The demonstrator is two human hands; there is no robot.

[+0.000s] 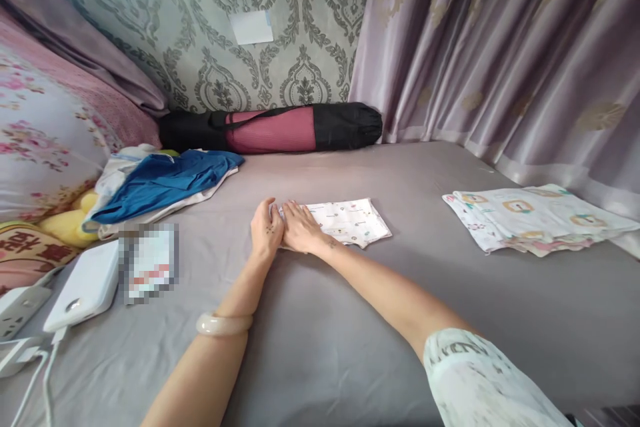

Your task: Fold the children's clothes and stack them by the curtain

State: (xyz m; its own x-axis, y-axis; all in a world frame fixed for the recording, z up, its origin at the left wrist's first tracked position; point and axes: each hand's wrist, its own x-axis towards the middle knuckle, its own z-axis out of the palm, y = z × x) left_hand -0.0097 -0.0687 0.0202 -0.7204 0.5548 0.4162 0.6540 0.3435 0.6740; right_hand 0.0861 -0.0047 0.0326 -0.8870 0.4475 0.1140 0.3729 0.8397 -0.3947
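Observation:
A folded white cloth [357,220] with a small print lies flat on the grey sheet [350,333]. My right hand [300,225] rests palm down over its left part, fingers stretched out, covering that portion. Close beside it, at the cloth's left end, my left hand [267,228] stands on its edge with the fingers extended. The two hands touch or nearly touch. How much of the cloth lies beneath the left hand is hidden. A pale bangle [224,325] circles my left wrist.
Folded printed cloths [545,213] are stacked at the right. Blue clothing [170,180] lies at the left, near a blurred packet [150,263], a white charging device [85,287] and a power strip [20,310]. A rolled mat in a bag [270,128] lies along the wall.

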